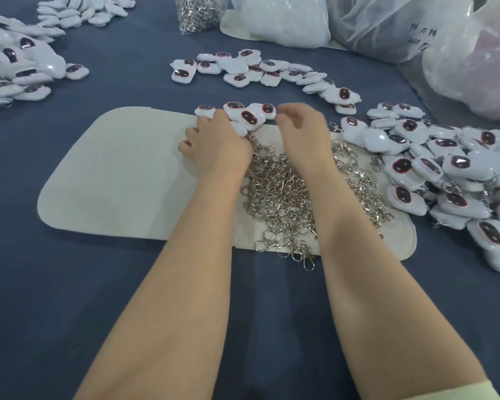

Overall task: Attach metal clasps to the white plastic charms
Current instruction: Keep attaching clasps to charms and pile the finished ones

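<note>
My left hand (214, 142) covers white charms (248, 115), grip hidden; my blurred right hand (303, 127) hangs loose, empty, over clasps (280, 192).

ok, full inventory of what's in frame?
tablecloth: one, dark blue, under everything
mat: one, white, centre
loose clasps: heap, silver, mat's right half
charms by hands: a few, white with dark faces, mat's far edge
charm row: many, white, beyond mat
charm piles: two, white, far left
clasped charm pile: one, white, right
clasp bag: one, clear, far centre
plastic bags: several, whitish, far right
left hand: on charms, grip unclear
right hand: over clasps, fingers loosely curled, nothing seen held
</note>
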Demonstrator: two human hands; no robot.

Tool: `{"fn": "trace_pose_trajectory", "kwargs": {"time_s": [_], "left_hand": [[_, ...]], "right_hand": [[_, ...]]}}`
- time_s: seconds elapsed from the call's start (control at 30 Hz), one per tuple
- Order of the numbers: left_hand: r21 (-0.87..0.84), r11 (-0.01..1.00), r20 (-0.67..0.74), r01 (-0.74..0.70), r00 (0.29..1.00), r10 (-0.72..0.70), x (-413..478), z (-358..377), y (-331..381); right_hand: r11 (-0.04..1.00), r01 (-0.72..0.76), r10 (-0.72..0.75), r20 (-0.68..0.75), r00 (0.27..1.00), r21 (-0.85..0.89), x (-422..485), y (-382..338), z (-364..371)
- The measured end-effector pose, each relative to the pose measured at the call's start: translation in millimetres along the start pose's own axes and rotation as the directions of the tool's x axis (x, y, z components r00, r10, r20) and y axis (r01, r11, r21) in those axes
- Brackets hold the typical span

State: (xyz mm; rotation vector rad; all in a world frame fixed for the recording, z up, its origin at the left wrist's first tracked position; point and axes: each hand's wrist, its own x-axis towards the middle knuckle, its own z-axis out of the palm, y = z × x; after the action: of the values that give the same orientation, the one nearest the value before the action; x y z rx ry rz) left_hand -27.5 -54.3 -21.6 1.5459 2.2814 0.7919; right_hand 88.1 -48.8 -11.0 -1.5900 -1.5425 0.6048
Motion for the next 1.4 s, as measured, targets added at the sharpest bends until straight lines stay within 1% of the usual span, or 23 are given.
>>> {"fn": "trace_pose_trajectory", "kwargs": {"time_s": [0.07, 0.13, 0.17, 0.2, 0.23, 0.27, 0.3, 0.33, 0.4, 0.5, 0.53, 0.6, 0.67, 0.73, 0.8, 0.87, 0.93, 0.97, 1.03, 1.1, 1.2, 1.4], "left_hand": [[-0.014, 1.000, -0.016, 0.010, 1.000, -0.010, 1.4, -0.2, 0.6], [-0.088, 0.996, -0.084, 0.010, 0.996, -0.017, 2.8, -0.9, 1.2], [-0.159, 0.987, -0.131, -0.004, 0.991, -0.017, 3.2, -1.8, 2.0], [-0.274, 0.961, -0.170, -0.035, 0.985, -0.013, 3.4, -3.2, 3.8], [-0.427, 0.901, -0.192, -0.073, 0.981, -0.011, 3.5, -4.6, 6.4], [-0.579, 0.810, -0.195, -0.097, 0.980, -0.022, 3.1, -6.8, 9.3], [-0.698, 0.710, -0.176, -0.091, 0.983, -0.047, 3.8, -8.7, 11.8], [-0.779, 0.624, -0.136, -0.061, 0.988, -0.074, 5.0, -10.0, 14.0], [-0.879, 0.476, -0.024, 0.032, 0.994, -0.111, 7.9, -8.8, 15.1], [-0.968, 0.186, 0.148, 0.166, 0.983, -0.105, 3.5, -7.3, 17.4], [-0.974, 0.131, 0.174, 0.185, 0.980, -0.093, 2.4, -8.1, 18.3], [-0.976, 0.078, 0.197, 0.201, 0.979, -0.060, 0.8, -8.8, 19.4], [-0.974, 0.082, 0.211, 0.213, 0.977, -0.025, -1.1, -9.2, 20.6], [-0.965, 0.140, 0.222, 0.221, 0.975, -0.013, -3.2, -9.2, 21.0], [-0.957, 0.170, 0.234, 0.233, 0.972, -0.014, -4.0, -8.2, 20.5], [-0.951, 0.198, 0.233, 0.236, 0.972, -0.035, -3.5, -7.6, 20.4], [-0.946, 0.236, 0.218, 0.224, 0.974, -0.052, -3.1, -6.4, 21.0], [-0.943, 0.255, 0.207, 0.213, 0.977, -0.052, -3.1, -5.5, 21.3], [-0.938, 0.290, 0.185, 0.191, 0.982, -0.048, -2.6, -4.2, 21.4], [-0.936, 0.303, 0.174, 0.181, 0.983, -0.051, -1.5, -4.1, 21.2], [-0.948, 0.248, 0.193, 0.201, 0.980, -0.055, 0.5, -3.2, 20.7], [-0.951, 0.249, 0.180, 0.184, 0.983, -0.040, -0.2, -1.7, 20.9]], "right_hand": [[0.988, 0.077, -0.064, 0.103, 0.993, -0.131, -4.2, -1.1, 5.2], [0.965, 0.133, -0.093, 0.178, 0.980, -0.227, -5.1, -2.3, 9.2], [0.950, 0.155, -0.098, 0.214, 0.972, -0.271, -5.5, -3.5, 10.0], [0.935, 0.175, -0.099, 0.248, 0.964, -0.308, -6.2, -4.3, 10.7], [0.923, 0.189, -0.096, 0.275, 0.957, -0.336, -6.9, -4.7, 10.7], [0.916, 0.196, -0.094, 0.286, 0.954, -0.351, -7.2, -4.4, 11.1], [0.915, 0.195, -0.093, 0.287, 0.953, -0.353, -7.4, -4.9, 11.1], [0.918, 0.190, -0.092, 0.280, 0.956, -0.347, -7.6, -5.4, 11.1], [0.923, 0.172, -0.083, 0.260, 0.962, -0.343, -8.0, -7.4, 10.9], [0.931, 0.142, -0.071, 0.213, 0.974, -0.335, -8.0, -7.5, 10.8], [0.942, 0.131, -0.073, 0.192, 0.979, -0.310, -8.1, -6.9, 10.2], [0.973, 0.094, -0.065, 0.143, 0.988, -0.209, -7.6, -6.2, 8.0], [0.992, 0.051, -0.044, 0.064, 0.997, -0.111, -5.5, -5.1, 5.2], [1.000, -0.002, 0.003, -0.037, 0.999, 0.012, -2.7, -3.6, 2.7], [0.982, -0.055, 0.076, -0.109, 0.991, 0.182, 0.4, -2.6, -0.5], [0.930, -0.102, 0.147, -0.103, 0.984, 0.354, 2.3, -2.6, -3.6], [0.842, -0.137, 0.192, -0.053, 0.980, 0.522, 3.0, -3.9, -5.0], [0.805, -0.150, 0.206, -0.034, 0.978, 0.574, 3.2, -4.4, -5.3], [0.779, -0.165, 0.218, -0.014, 0.976, 0.605, 3.3, -4.7, -5.6], [0.791, -0.167, 0.213, -0.009, 0.977, 0.589, 3.2, -4.0, -6.7], [0.805, -0.146, 0.186, -0.010, 0.983, 0.575, 3.3, -3.8, -8.3], [0.821, -0.116, 0.144, -0.006, 0.990, 0.559, 2.2, -4.6, -6.9]]}}
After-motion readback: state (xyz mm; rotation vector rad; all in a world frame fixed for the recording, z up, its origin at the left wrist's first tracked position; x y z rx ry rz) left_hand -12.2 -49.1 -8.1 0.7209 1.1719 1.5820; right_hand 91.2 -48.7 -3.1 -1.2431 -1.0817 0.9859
